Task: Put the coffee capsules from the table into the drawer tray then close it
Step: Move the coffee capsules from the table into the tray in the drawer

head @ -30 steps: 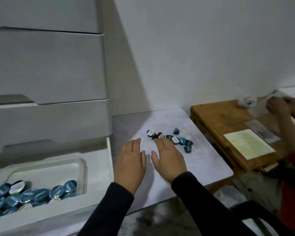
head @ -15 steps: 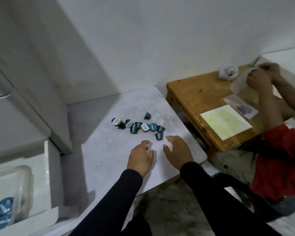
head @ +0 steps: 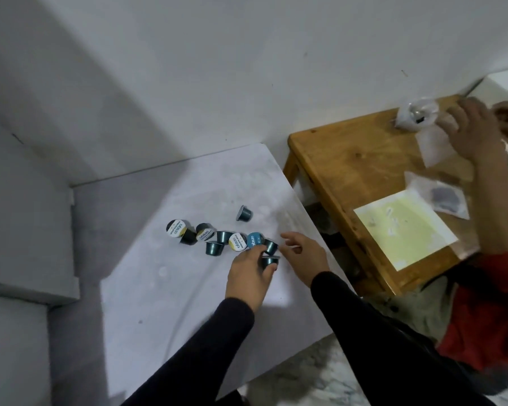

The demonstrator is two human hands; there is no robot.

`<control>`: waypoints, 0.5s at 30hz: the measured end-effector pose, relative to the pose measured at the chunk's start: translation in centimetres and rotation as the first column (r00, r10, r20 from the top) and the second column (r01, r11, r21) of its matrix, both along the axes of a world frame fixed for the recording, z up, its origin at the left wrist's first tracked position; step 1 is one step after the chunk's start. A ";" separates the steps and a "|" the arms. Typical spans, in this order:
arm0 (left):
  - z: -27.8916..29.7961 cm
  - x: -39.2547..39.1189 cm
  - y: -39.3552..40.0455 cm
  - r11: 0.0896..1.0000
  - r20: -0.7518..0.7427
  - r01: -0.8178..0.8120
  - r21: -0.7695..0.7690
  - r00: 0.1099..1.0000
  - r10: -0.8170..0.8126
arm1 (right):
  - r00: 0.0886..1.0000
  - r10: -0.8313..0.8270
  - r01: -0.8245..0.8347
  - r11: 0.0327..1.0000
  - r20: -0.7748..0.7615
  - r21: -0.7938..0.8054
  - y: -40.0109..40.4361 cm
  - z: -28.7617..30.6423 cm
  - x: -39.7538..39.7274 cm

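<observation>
left hand (head: 248, 273) pinches capsule (head: 269, 261) | right hand (head: 305, 257) fingers relaxed, near table (head: 165, 303) right edge

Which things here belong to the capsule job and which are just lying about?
Job:
- small dark teal coffee capsules clustered on the white marbled table
- one capsule apart, on its side
- left hand touching a capsule
- right hand

Lying about:
- brown wooden side table
- pale yellow paper sheet
- clear plastic bags
</observation>
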State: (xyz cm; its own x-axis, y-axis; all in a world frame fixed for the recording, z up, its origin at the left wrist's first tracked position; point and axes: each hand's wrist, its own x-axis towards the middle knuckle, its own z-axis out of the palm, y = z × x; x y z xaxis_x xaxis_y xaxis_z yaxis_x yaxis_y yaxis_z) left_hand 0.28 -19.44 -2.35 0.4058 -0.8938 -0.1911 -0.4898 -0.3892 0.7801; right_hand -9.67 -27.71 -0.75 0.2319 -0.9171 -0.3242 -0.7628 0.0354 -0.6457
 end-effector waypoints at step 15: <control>0.0 1.2 1.3 0.995 -0.078 -0.076 -0.063 0.994 0.071 | 0.990 0.018 -0.022 0.999 0.136 0.029 0.0 -0.5 1.3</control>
